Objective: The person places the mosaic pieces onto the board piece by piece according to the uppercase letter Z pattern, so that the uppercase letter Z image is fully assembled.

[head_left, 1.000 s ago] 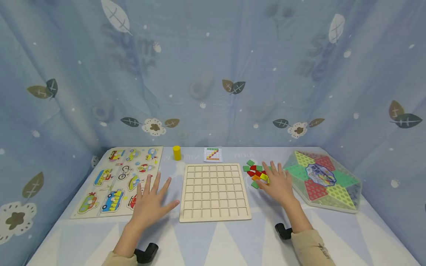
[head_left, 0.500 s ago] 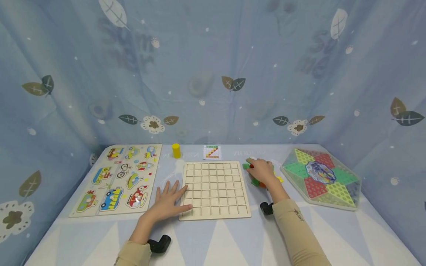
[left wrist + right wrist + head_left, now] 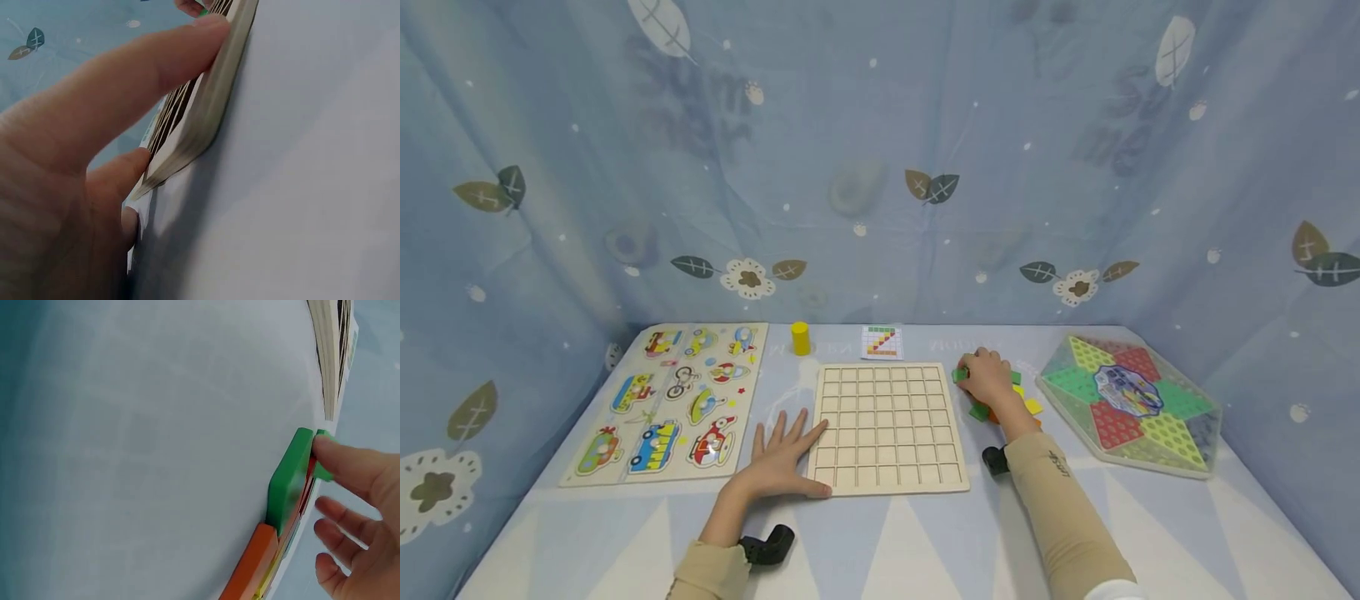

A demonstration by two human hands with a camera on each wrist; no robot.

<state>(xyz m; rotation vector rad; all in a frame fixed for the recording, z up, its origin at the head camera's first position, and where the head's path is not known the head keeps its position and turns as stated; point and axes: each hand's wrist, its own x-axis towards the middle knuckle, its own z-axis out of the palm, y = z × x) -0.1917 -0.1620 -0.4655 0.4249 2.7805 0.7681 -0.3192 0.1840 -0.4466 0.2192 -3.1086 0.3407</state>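
Note:
A wooden grid board (image 3: 887, 429) with square cells lies in the middle of the table. My left hand (image 3: 778, 467) has its fingers spread at the board's left side. Its thumb touches the near left corner, and the left wrist view shows the thumb on the board's rim (image 3: 215, 94). To the right of the board, my right hand (image 3: 988, 379) pinches a green tile (image 3: 960, 374) at its left fingertips. In the right wrist view, the thumb lies against that green tile (image 3: 324, 464). Green, red, orange and yellow tiles (image 3: 1033, 407) lie under and around this hand, partly hidden by it.
At the left lies a vehicle puzzle board (image 3: 662, 404). A yellow cylinder (image 3: 801, 339) and a small pattern card (image 3: 882, 342) stand behind the grid board. A hexagonal game box (image 3: 1131, 404) lies at the right. A blue curtain (image 3: 880, 167) closes off the back.
My left hand has moved right, onto the board's left edge. The right hand has gone from spread above the tiles to down among them, its fingers curling round a green tile.

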